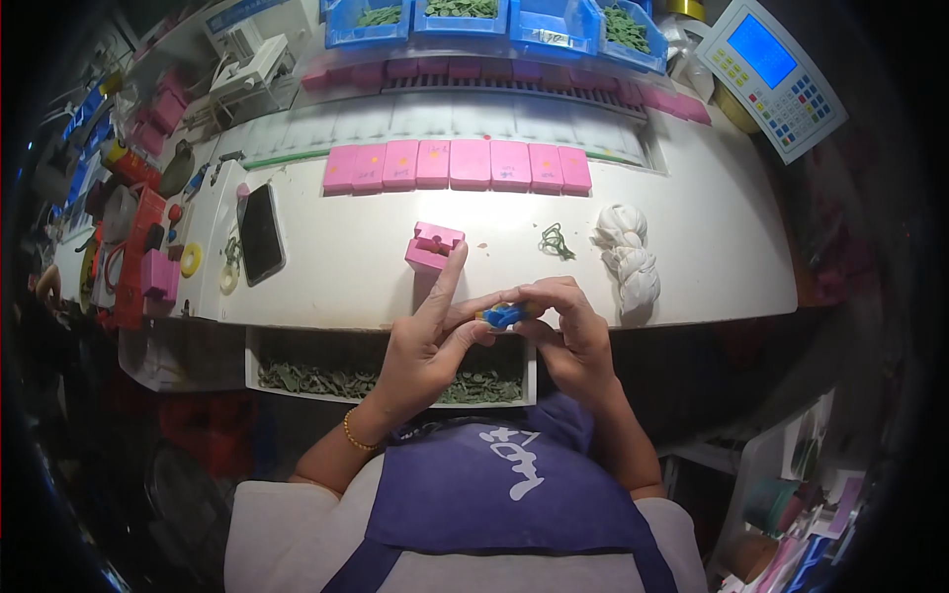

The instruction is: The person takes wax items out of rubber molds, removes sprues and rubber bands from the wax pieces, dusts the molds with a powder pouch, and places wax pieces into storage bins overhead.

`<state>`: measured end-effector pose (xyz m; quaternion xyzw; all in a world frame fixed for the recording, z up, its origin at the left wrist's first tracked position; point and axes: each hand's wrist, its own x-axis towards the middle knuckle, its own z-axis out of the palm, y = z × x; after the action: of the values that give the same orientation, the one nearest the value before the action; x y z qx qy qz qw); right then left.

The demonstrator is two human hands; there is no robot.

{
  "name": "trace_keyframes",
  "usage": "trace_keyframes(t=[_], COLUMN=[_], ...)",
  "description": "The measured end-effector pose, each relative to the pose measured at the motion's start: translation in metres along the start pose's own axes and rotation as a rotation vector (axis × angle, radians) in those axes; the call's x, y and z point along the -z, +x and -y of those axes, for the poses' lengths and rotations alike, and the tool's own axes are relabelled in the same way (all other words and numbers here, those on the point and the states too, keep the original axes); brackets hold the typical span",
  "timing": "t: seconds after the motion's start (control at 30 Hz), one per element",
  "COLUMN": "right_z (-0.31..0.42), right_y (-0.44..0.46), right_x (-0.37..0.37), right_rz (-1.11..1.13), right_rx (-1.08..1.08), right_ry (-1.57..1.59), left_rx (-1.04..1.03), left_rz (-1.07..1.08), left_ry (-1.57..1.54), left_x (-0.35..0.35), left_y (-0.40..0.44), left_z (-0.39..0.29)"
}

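Just above the table's front edge, my left hand (420, 351) and my right hand (571, 341) meet around a small bright-blue piece (502, 315), pinching it from both sides. Its kind is not clear, as fingers cover part of it; something orange-yellow shows beside it. The left index finger points up and away, its tip overlapping a pink block (427, 259) with a notched opening on top; I cannot tell whether they touch. Beyond my right hand lies a small tangle of green strands (556, 242), and a twisted white cloth (630, 262) rests to its right.
A row of several pink blocks (470, 165) stretches across the white table (712, 227). Below its front edge, an open drawer (531, 371) holds green pieces. A phone (260, 232) lies at left. Blue bins (549, 35) stand at the back, beside a keypad device (771, 74).
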<state>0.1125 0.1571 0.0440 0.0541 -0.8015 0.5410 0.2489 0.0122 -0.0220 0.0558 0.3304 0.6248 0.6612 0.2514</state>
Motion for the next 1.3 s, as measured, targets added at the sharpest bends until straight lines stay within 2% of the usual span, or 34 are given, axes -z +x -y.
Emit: trace_keyframes(t=[0.17,0.23,0.33,0.5,0.53,0.6,0.7,0.8,0.83,0.93,0.97,1.07,1.17,1.27,1.3], right_z=[0.011,0.013,0.017,0.010,0.010,0.012,0.010,0.001,0.002,0.003,0.003,-0.006,-0.004,0.001,-0.001], right_y=[0.001,0.001,0.002,-0.002,-0.004,-0.004,-0.004,-0.003,-0.002,-0.003,-0.003,-0.006,-0.007,-0.006,-0.007], right_x=[0.006,0.002,0.002,-0.003,-0.003,0.001,0.010,0.010,0.010,0.000,-0.004,-0.011,-0.019,-0.016,-0.017], right_rz=[0.063,0.033,0.079,0.031,0.035,0.030,0.110,0.170,0.153,0.109,0.094,0.037,-0.132,-0.182,-0.181], right_rx=[-0.139,-0.236,-0.177,-0.208,-0.227,-0.332,-0.457,-0.476,-0.473,-0.505,-0.522,-0.447,-0.383,-0.301,-0.296], right_ry=[-0.010,0.052,-0.043,0.101,0.130,0.325,0.611,0.770,0.791,0.866,0.893,0.935,0.833,0.826,0.837], left_rx=[0.025,-0.124,-0.301,-0.405,-0.391,-0.274,0.095,0.045,0.119,-0.020,0.023,-0.123,0.009,0.100,0.067], left_rz=[0.007,-0.033,-0.023,0.022,0.045,0.103,0.183,0.351,0.336,0.352,0.348,0.307,0.214,0.162,0.151], left_ry=[0.024,0.205,0.445,0.531,0.522,0.311,-0.320,-0.168,-0.197,0.003,0.012,0.140,-0.080,-0.242,-0.238], left_x=[0.000,-0.005,-0.006,-0.006,-0.004,0.000,0.009,0.015,0.012,0.009,0.008,0.004,-0.009,-0.019,-0.022], left_y=[0.001,-0.001,0.000,0.001,0.002,0.004,0.007,0.017,0.017,0.022,0.023,0.025,0.023,0.017,0.016], left_z=[-0.004,-0.003,-0.003,-0.001,-0.001,0.001,0.000,0.001,0.008,0.013,0.011,0.019,0.015,0.021,0.025])
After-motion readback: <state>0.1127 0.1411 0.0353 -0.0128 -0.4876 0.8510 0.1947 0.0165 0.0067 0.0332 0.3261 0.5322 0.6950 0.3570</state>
